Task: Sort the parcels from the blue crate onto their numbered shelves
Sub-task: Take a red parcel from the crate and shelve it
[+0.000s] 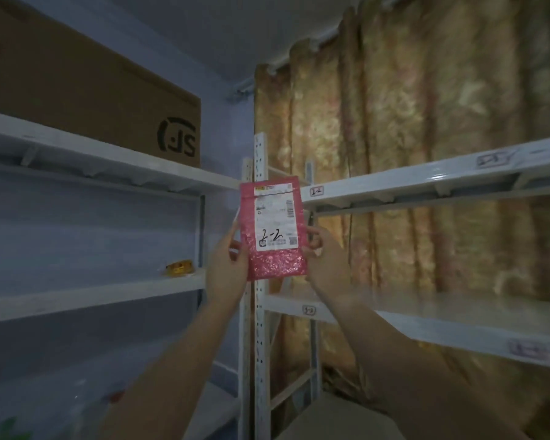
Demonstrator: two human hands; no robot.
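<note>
A pink bubble-wrap parcel [275,258] with a white label marked "2-2" is held upright in front of the corner shelf posts. My left hand [227,265] grips its left edge and my right hand [323,262] pinches its right edge. To the right, a white shelf [426,182] carries a small tag reading "2-2" [316,191] at its left end. The shelf below [426,331] has another handwritten tag [308,310], too blurred to read surely. The blue crate is out of view.
A large brown cardboard box [92,93] sits on the top left shelf [108,160]. A small yellow object [179,268] lies on the middle left shelf [92,296]. A gold patterned curtain [426,90] hangs behind the right shelves. White perforated posts [261,344] stand in the corner.
</note>
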